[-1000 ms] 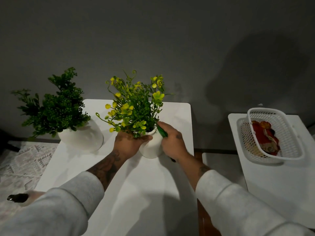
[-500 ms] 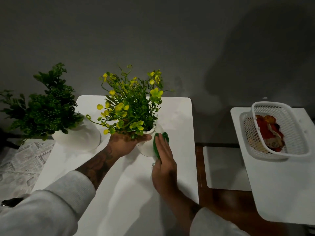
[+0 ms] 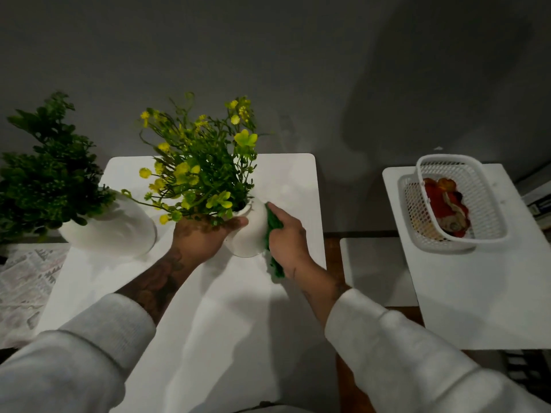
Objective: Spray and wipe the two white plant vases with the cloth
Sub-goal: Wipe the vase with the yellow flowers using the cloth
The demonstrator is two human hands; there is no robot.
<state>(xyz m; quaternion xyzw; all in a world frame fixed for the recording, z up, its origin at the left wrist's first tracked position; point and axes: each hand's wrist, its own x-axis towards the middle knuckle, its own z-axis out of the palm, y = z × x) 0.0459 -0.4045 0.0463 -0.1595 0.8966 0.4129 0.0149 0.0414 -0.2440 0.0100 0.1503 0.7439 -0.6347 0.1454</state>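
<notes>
First: Since half a second back the right hand (image 3: 287,238) has turned. Then it lay flat along the small vase (image 3: 249,236) with fingers pointing to 12 o'clock; now the wrist has swung out toward 4 o'clock.

Second: And the green cloth (image 3: 275,268)?

First: More of it shows. It sits between that hand and the vase's 3 o'clock side. One end peeps out past the fingers at 12, and the other trails under the wrist at 6, down to the white table (image 3: 208,323).

Second: How is the hand on it?

First: Fingers curled over the cloth, pressing it to the vase wall.

Second: The left hand (image 3: 202,238)?

First: At the vase's 9 o'clock side, as before. It is wrapped round the neck just below the yellow flowers (image 3: 190,171).

Second: Where does that vase stand?

First: Near the middle of the table. Whether its base touches the top I cannot tell.

Second: The other one?

First: The large vase (image 3: 113,231), with the dark green plant (image 3: 47,177), is at 9 o'clock from the small one, by the table's edge, untouched.

Second: Anything else?

First: At 3 o'clock, on a second white table (image 3: 483,293), there is a white mesh basket (image 3: 486,210) with something red (image 3: 441,204) inside. A patterned sheet (image 3: 24,281) lies at 8 o'clock, beside the first table.
</notes>
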